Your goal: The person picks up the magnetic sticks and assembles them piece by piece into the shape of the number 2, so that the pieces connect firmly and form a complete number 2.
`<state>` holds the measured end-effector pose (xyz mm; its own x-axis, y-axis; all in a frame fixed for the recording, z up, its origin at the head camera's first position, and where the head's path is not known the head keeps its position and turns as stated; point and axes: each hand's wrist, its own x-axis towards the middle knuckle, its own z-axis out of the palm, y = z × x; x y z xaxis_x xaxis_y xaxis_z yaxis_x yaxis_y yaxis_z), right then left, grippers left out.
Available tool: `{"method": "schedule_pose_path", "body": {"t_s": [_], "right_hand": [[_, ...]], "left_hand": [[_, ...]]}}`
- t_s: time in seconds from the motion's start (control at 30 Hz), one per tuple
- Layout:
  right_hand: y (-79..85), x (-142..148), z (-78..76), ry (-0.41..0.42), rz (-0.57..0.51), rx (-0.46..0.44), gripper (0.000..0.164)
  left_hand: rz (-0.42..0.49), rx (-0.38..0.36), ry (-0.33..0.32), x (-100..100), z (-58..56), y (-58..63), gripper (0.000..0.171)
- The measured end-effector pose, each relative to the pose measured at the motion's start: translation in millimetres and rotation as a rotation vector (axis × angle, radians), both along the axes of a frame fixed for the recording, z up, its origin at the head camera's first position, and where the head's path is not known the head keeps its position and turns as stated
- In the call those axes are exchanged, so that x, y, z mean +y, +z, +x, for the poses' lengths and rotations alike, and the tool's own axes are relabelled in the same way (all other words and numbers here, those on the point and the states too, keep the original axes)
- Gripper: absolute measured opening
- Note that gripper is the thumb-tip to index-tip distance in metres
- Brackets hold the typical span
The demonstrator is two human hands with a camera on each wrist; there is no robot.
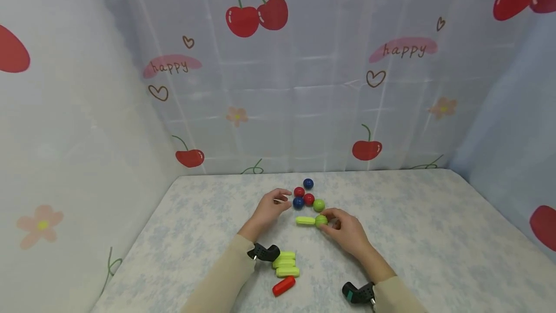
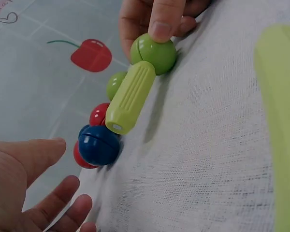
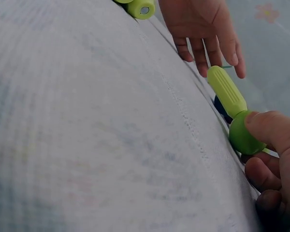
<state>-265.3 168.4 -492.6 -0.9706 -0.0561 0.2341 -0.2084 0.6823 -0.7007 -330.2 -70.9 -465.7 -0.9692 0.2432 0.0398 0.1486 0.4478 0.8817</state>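
My right hand (image 1: pixel 347 231) pinches a glossy green ball (image 1: pixel 321 221) between thumb and fingers, low over the table. A ribbed yellow-green rod (image 2: pixel 130 99) is joined to that ball and points left, toward my other hand. Relaxed and holding nothing, my left hand (image 1: pixel 270 208) has its thumb and fingers spread apart. Just right of its fingertips sits a blue ball (image 1: pixel 298 203), with a red ball (image 1: pixel 299 192) behind it. Another red ball (image 1: pixel 309 199) and a loose green ball (image 1: pixel 319 205) stand close by.
A second blue ball (image 1: pixel 308 184) lies at the back of the cluster. Nearer the front, several yellow-green rods (image 1: pixel 287 272) lie side by side, with a red rod (image 1: pixel 284 286) below them. A cherry-printed curtain (image 1: pixel 299 86) rises behind the pale table (image 1: pixel 425 235).
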Motion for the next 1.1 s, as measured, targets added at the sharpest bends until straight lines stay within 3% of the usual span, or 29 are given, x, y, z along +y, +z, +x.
{"method": "schedule_pose_path", "body": {"t_s": [0.33,0.6,0.83,1.1], "right_hand": [[4.7,1.6,1.2,-0.012,-0.008,-0.01,0.035],[2.8,1.2,-1.3,-0.01,-0.01,-0.016,0.036],[1.2,1.3,-3.2,-0.019,0.006,-0.013,0.035],[-0.6,0.5,-2.7,-0.016,-0.007,-0.011,0.033]], "left_hand": [[-0.051,-0.001,-0.084,13.6,-14.3,-7.3,0.034],[-0.065,0.032,-0.043,17.8,-15.2,-14.6,0.032],[-0.073,0.039,-0.004,17.5,-14.5,-14.1,0.031],[-0.103,0.063,-0.005,11.2,-5.7,-13.3,0.029]]}}
